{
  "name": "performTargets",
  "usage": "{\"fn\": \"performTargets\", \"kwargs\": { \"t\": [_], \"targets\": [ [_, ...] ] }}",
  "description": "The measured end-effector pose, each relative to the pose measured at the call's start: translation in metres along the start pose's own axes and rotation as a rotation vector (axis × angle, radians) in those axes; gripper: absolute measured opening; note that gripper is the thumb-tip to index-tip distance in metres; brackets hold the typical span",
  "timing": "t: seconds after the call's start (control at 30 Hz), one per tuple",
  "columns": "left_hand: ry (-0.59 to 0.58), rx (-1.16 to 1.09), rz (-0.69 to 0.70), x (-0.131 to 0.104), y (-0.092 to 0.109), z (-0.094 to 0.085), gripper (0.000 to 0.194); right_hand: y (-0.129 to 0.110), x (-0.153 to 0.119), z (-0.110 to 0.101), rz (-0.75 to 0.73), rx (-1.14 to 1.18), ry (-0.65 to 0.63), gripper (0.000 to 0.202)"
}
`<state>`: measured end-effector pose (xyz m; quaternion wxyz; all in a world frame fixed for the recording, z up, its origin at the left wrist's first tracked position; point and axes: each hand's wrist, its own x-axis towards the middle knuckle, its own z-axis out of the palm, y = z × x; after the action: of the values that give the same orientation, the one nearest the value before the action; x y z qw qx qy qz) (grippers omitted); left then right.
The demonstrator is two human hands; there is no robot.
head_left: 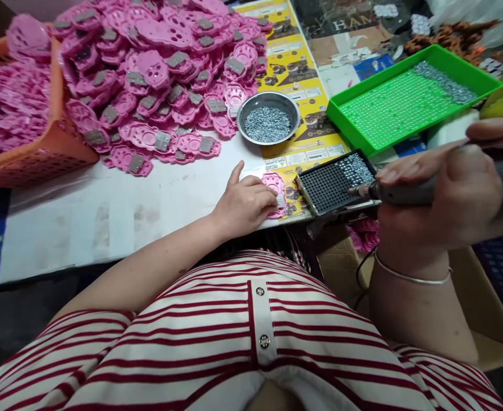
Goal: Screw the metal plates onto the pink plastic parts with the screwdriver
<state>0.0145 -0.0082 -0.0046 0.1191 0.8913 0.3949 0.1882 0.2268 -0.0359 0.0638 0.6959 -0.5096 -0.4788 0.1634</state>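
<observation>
My right hand is wrapped round a dark power screwdriver, held nearly level. Its bit points left, over a black perforated screw tray; whether it touches a screw I cannot tell. Small silver screws fill the tray's right end. My left hand holds a pink plastic part down at the table's front edge, fingers bent over its right side and thumb raised. That part has a grey metal plate, partly hidden by the fingertips.
Behind my left hand stands a metal bowl of screws. A large heap of pink parts lies at the back left, beside an orange basket. At the right is a green tray with screws at its far end.
</observation>
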Motion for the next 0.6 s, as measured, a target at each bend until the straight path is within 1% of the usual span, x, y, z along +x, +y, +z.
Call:
{"fn": "performTargets", "kwargs": {
  "t": [0.03,0.07,0.13,0.2,0.37,0.43,0.5,0.6],
  "targets": [
    [-0.001,-0.012,0.012,0.003,0.002,0.003,0.015,0.002,0.005,0.002,-0.066,0.016,0.059,0.03],
    [-0.003,-0.021,0.02,0.005,0.005,0.005,0.014,0.006,0.009,0.004,-0.132,0.036,0.093,0.027],
    [-0.006,-0.033,0.029,0.008,0.009,0.007,0.012,0.017,0.018,0.007,-0.223,0.071,0.062,0.022],
    [-0.008,-0.04,0.028,0.01,0.013,0.007,0.011,0.03,0.025,0.009,-0.27,0.088,0.025,0.023],
    [-0.032,-0.05,-0.042,0.01,0.018,0.001,0.011,0.054,0.037,0.017,-0.299,0.065,0.064,0.034],
    [-0.041,-0.056,-0.069,0.01,0.02,0.0,0.011,0.06,0.04,0.021,-0.287,0.078,0.06,0.035],
    [-0.044,-0.063,-0.079,0.011,0.02,0.001,0.012,0.064,0.043,0.023,-0.265,0.03,0.034,0.038],
    [-0.03,-0.068,-0.067,0.011,0.02,0.002,0.014,0.068,0.047,0.025,-0.284,-0.037,0.026,0.041]
  ]
}}
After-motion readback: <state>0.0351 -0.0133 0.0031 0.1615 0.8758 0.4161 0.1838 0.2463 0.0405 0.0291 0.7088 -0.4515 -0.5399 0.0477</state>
